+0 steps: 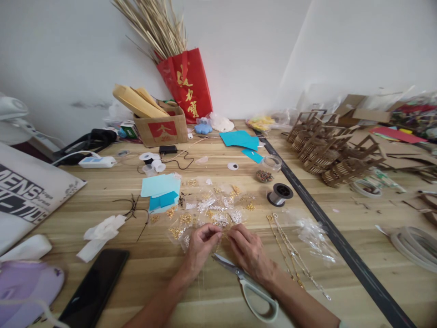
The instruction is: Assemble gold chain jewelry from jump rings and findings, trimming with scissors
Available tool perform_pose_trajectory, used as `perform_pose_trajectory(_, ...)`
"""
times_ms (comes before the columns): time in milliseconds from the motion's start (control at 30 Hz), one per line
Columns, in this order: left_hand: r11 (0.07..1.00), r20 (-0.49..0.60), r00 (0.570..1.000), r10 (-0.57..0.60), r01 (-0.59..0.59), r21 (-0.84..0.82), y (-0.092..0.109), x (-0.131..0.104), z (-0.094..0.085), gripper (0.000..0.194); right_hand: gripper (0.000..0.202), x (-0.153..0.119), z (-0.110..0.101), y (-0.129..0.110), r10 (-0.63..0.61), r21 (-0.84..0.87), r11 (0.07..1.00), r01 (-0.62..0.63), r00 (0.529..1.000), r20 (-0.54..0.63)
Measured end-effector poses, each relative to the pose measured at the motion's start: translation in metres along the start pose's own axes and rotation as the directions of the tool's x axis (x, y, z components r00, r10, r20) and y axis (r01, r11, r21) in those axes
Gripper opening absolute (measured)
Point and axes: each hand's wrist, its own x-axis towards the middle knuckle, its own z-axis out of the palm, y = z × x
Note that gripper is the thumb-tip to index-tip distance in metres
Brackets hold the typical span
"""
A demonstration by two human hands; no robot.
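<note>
Hands (221,248) close together, fingers pinched.

Soft, fairly even indoor light, faint shadows, slight blur, edges stretched by wide-angle distortion.

A red bag (196,86) with gold characters stands tilted at the back of the table (191,291), thin dry stalks (159,29) sticking out of its top. Just left of the red bag is a cardboard box (167,132) with a red label, filled above its rim. A blue flower-shaped thing (203,128) lies at the foot of the red bag, on its near side. Farther left and nearer than the red bag are a white power strip (98,161), crumpled white tissue (103,233) and a black phone (95,289). To the red bag's right, and nearer, lie bright blue sheets (239,140); well apart beyond them stand brown slatted baskets (336,157) with handles. Coiled pale tubing (414,248) sits far to the right and nearer than the red bag.
</note>
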Motion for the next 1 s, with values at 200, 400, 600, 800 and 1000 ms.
perform_pose_trajectory(200,1.000,0.006,1.000,0.010,-0.010,0.006,-0.0007,0.0004,-0.0003,0.009,0.020,0.0002,-0.0003,-0.0009,0.006,0.008,1.000,-0.007,1.000,0.014)
perform_pose_trajectory(400,1.000,0.006,1.000,0.009,-0.009,0.006,-0.0008,-0.0006,0.0000,0.007,0.019,0.0001,-0.0003,-0.0007,0.003,0.005,1.000,-0.003,1.000,0.030)
perform_pose_trajectory(600,1.000,0.011,1.000,0.011,-0.011,0.006,0.0010,-0.0005,0.0004,0.009,0.021,-0.0001,-0.0004,-0.0008,-0.005,-0.030,1.000,0.005,1.000,0.020)
perform_pose_trajectory(800,1.000,0.010,1.000,0.005,-0.005,0.017,-0.0012,0.0001,0.0005,0.010,0.021,-0.0002,-0.0007,-0.0011,-0.036,-0.013,0.999,0.036,0.999,0.032)
perform_pose_trajectory(1000,1.000,0.018,1.000,0.005,-0.005,0.007,0.0016,-0.0007,0.0006,0.011,0.020,0.0002,-0.0014,-0.0022,-0.030,0.021,0.999,0.029,0.999,0.029)
